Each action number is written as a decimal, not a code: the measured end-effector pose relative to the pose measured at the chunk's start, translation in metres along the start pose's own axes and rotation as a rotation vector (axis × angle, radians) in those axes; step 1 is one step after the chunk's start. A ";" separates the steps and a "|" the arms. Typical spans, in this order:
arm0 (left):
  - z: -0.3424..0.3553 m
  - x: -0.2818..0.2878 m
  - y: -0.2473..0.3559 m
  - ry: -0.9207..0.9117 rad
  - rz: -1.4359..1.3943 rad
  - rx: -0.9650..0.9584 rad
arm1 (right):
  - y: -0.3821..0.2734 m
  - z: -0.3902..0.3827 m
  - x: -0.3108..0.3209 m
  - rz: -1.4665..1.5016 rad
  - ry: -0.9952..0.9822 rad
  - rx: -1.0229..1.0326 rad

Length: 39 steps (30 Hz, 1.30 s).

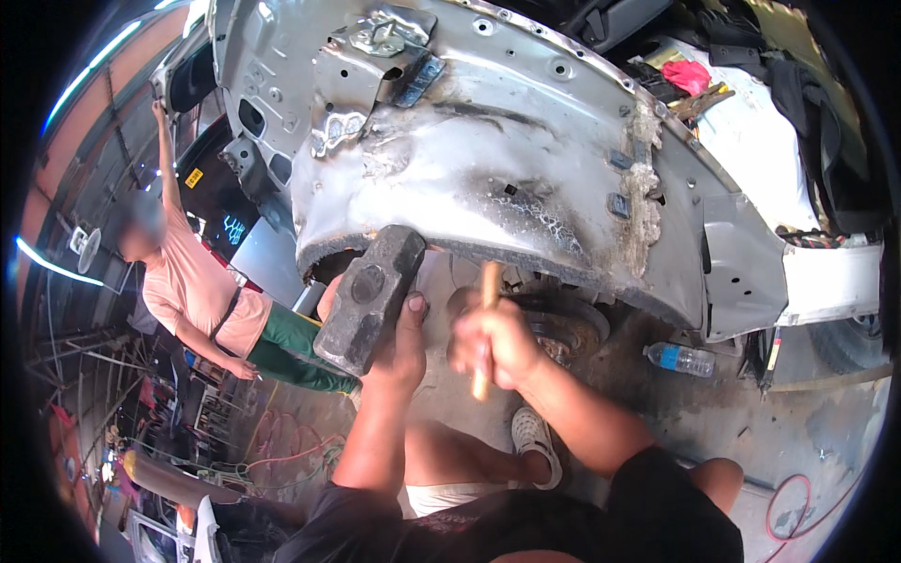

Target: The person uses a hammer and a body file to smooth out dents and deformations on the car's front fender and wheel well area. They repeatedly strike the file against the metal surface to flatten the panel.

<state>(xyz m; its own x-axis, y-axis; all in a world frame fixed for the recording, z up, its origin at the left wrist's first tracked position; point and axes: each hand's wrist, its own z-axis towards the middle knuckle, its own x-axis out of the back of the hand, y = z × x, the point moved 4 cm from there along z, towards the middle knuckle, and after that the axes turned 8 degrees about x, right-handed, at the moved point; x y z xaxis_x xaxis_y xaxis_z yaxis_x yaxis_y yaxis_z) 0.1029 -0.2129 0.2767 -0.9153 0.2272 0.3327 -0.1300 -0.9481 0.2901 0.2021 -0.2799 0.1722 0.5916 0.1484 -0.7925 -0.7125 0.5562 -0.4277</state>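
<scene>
My left hand (402,352) is closed around a heavy dark steel sledgehammer head (371,300), its thumb along one side. No handle shows on that block. The block is held up against or just in front of the lower edge of a bare grey car body panel (432,178); whether they touch, I cannot tell. To its right, my right hand (502,349) grips a pale wooden tool handle (491,281), held nearly upright. The tool's head cannot be made out by the panel's edge. Scorch marks and rough weld seams cover the panel.
A person (211,291) in a pink shirt stands at the left, one arm raised to the car. A plastic water bottle (680,359) lies under the car at the right. A red hose (793,511) curls across the floor. A rusty hub (563,328) sits below the panel.
</scene>
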 end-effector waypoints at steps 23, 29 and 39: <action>0.015 0.035 -0.043 0.194 0.010 0.201 | 0.008 0.055 0.026 0.221 0.158 0.083; 0.016 0.037 -0.043 0.177 -0.017 0.260 | 0.033 0.054 -0.012 -0.134 -0.014 -0.101; 0.013 0.042 -0.045 0.150 0.027 0.231 | 0.034 0.062 0.008 -0.220 -0.050 -0.137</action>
<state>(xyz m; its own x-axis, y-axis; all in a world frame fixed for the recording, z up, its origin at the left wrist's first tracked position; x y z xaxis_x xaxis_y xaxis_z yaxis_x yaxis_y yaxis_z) 0.0753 -0.1576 0.2892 -0.9658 0.1507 0.2112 -0.0301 -0.8737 0.4856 0.2058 -0.2092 0.1775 0.7532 0.0783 -0.6532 -0.6073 0.4644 -0.6446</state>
